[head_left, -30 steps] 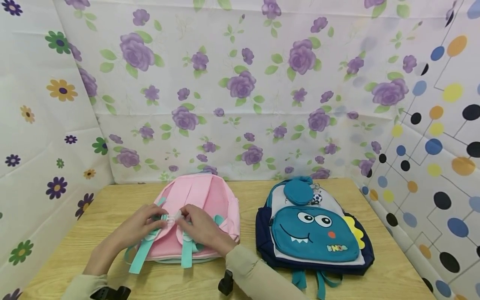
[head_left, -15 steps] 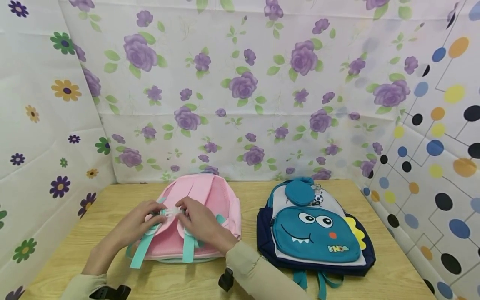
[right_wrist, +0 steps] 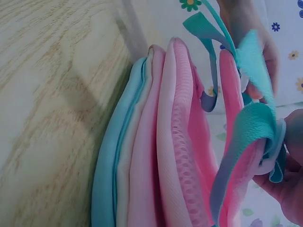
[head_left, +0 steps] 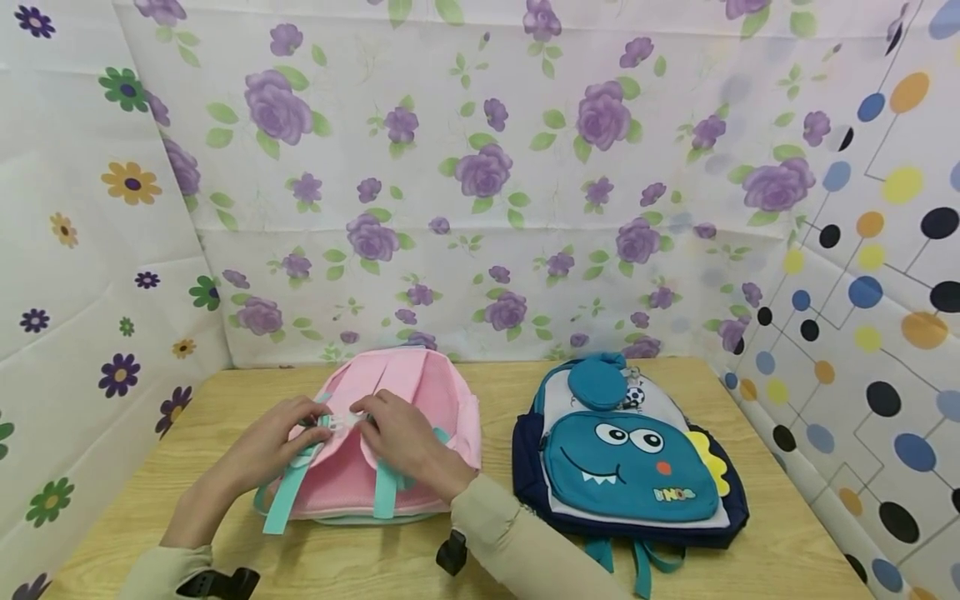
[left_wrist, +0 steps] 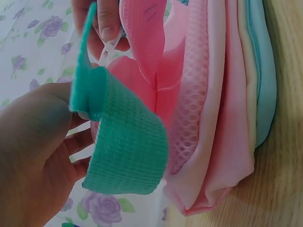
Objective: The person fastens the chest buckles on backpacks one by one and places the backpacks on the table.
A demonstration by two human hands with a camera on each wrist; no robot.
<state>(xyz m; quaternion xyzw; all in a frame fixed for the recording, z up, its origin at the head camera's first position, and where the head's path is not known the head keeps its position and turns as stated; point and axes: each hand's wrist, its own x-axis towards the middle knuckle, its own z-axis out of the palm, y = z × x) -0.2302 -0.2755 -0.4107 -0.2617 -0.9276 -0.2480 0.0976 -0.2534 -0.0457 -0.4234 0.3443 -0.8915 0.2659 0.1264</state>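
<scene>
A pink backpack (head_left: pixel 442 396) lies on the table with its straps facing up. Over its middle, a white side-release buckle (head_left: pixel 343 422) bridges the two shoulder straps. My left hand (head_left: pixel 270 446) pinches the buckle's left end, where mint webbing joins it. At the other end, the fingers of my right hand (head_left: pixel 405 442) grip the buckle's right part. Whether its two halves are joined cannot be told. In the left wrist view a loop of mint webbing (left_wrist: pixel 130 146) hangs before the left hand and hides its fingertips. Mint webbing (right_wrist: pixel 253 123) also crosses the right wrist view.
To the right lies a teal and navy dinosaur backpack (head_left: pixel 630 467), with a round teal pouch (head_left: pixel 597 384) on top and straps toward the front edge. The wooden table (head_left: pixel 187 467) meets flower-patterned cloth (head_left: pixel 487 250) at the back. Dotted cloth hangs at the right.
Both hands keep their hold on the buckle. The right hand has shifted slightly up and the buckle has risen a little with it. The dinosaur backpack has not moved.
</scene>
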